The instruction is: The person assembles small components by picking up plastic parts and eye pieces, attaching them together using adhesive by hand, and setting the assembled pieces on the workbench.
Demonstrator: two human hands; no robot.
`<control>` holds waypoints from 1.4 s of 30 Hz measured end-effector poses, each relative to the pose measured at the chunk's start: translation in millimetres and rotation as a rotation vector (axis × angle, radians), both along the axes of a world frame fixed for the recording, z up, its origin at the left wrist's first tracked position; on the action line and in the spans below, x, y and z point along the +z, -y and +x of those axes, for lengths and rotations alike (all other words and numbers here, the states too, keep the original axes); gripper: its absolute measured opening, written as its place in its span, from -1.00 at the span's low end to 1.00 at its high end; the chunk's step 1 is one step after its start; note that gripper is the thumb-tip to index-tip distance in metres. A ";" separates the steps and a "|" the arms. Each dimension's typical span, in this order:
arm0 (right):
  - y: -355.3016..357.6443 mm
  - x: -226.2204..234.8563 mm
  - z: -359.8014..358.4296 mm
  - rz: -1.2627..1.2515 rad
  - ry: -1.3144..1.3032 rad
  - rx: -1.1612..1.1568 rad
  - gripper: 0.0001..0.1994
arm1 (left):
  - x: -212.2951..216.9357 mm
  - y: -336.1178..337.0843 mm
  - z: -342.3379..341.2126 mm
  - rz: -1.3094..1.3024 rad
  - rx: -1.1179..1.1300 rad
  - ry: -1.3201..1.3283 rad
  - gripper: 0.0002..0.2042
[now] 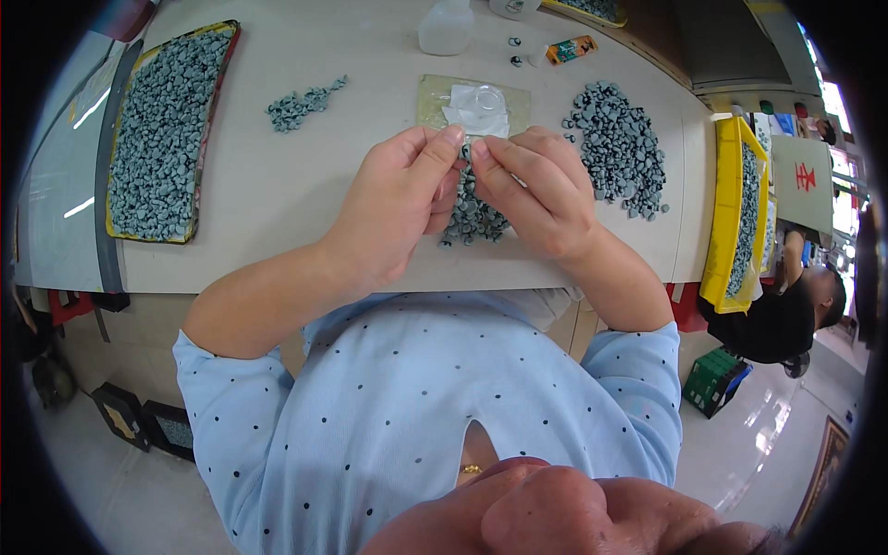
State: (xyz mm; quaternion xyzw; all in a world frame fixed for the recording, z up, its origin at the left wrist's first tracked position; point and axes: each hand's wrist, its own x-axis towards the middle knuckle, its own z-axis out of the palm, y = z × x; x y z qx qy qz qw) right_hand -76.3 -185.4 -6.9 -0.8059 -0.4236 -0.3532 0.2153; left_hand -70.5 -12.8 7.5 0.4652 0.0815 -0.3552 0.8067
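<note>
My left hand [400, 199] and my right hand [544, 190] meet over the middle of the table, thumbs and forefingers pinched together. Between their fingertips is a small dark piece [466, 152], mostly covered by the fingers. Just below the hands lies a pile of small grey-green pieces [472, 220], partly hidden by them. Beyond the fingertips a white paper [472, 120] with a clear round dish [488, 98] rests on a yellowish mat [433, 96].
A larger pile of pieces [618, 148] spreads to the right, a small cluster [301, 108] to the left. A full tray [197, 199] stands far left, a yellow bin [717, 240] at the right edge. Behind are a translucent bottle [446, 28] and an orange tube [572, 49]. A person [786, 319] sits beyond.
</note>
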 end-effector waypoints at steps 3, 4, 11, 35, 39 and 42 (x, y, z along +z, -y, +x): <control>-6.6 -3.0 0.0 0.021 0.045 -0.014 -0.73 | -1.7 0.9 -3.3 0.029 0.050 0.062 -0.75; -7.5 -3.4 0.4 0.021 0.046 -0.015 -0.73 | -2.3 1.4 -4.5 0.062 0.082 0.107 -0.74; -7.2 0.2 1.1 0.152 -0.135 0.013 -0.77 | -3.5 0.9 -4.3 0.249 0.096 0.336 -0.76; 62.6 12.1 10.6 -0.133 -0.773 -0.640 -0.87 | 0.1 1.7 -1.5 -0.045 -0.057 0.165 -0.85; 59.5 9.2 10.6 -0.121 -0.729 -0.662 -0.87 | 0.3 -0.8 -0.3 -0.027 -0.056 0.150 -0.86; 59.5 8.6 11.2 -0.087 -0.717 -0.647 -0.86 | -0.6 -1.3 0.4 0.037 -0.043 0.163 -0.85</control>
